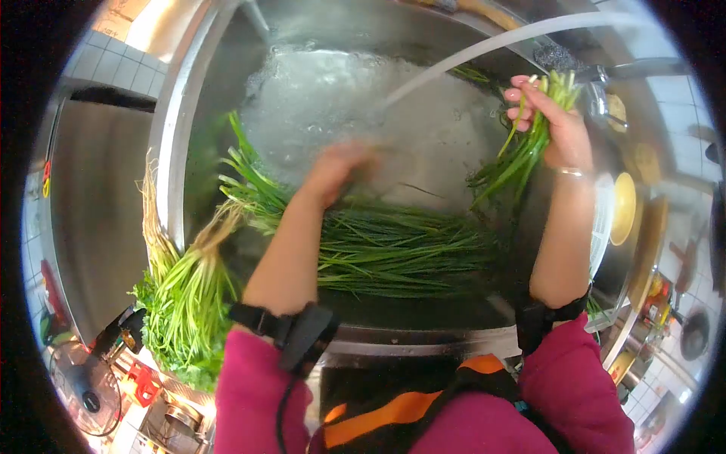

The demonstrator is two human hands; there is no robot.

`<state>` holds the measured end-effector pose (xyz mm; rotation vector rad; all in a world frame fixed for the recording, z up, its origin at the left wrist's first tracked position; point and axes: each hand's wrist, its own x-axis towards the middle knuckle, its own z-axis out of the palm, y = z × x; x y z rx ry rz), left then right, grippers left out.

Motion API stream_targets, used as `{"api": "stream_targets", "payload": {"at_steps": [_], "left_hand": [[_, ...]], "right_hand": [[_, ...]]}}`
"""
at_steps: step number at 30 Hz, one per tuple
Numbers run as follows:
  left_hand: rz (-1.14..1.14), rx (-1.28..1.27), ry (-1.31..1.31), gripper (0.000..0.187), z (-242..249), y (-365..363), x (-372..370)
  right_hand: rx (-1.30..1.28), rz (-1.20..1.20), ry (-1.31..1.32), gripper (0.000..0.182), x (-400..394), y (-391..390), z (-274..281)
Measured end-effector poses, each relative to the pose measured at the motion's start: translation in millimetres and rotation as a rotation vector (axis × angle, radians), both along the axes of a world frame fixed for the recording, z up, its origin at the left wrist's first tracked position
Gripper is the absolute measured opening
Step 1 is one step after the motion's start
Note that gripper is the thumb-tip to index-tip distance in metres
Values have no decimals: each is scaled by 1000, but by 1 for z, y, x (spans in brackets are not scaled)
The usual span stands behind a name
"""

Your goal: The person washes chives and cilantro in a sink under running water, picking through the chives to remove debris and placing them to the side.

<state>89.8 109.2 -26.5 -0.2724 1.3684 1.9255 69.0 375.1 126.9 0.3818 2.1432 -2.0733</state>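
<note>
My right hand is closed around a bunch of chives, held over the right side of the sink. The pale cut ends point up past my fingers and the dark leaves hang towards the water. Motion smears my left hand over the middle of the sink, so its fingers do not show clearly. Just below it, a long pile of chives lies along the near side of the sink, its pale ends to the left.
A clear hose arches into the water from the upper right. Leafy greens with long roots rest over the sink's left front corner. Beyond the right rim stands a yellow bowl. A glass lid is at lower left.
</note>
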Motion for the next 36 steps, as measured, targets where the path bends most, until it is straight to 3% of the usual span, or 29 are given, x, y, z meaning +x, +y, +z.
{"api": "stream_targets", "payload": {"at_steps": [4,6,10,12,16,19,22,24,31,34,36], "left_hand": [[87,125,-22,19,3,4,-4],[294,221,-183,24,13,2,-3],[299,293,-106,25,8,-3,-7],[205,472,-108,29,13,0,-5],[111,516,-87,26,21,8,-5],[127,452,-154,24,26,14,-3],[117,305,-31,26,25,19,-2],[6,64,103,24,27,24,-1],[-19,12,171,16,34,28,3],[128,17,70,14,20,23,-2],[195,-27,28,17,11,22,-1]], "right_hand": [[24,-3,-53,29,5,0,7],[26,6,-76,27,4,-3,3],[-63,47,-139,28,3,-19,-16],[-9,88,-212,26,1,-32,-28],[-98,120,-254,24,-2,-47,-48],[-89,135,-267,23,-4,-45,-50],[-60,129,-270,23,-4,-44,-52],[-50,110,-263,22,-4,-47,-53],[-134,65,-289,23,2,-69,-65],[-165,24,-280,25,6,-71,-69],[-175,-137,-123,24,6,-62,-72]]}}
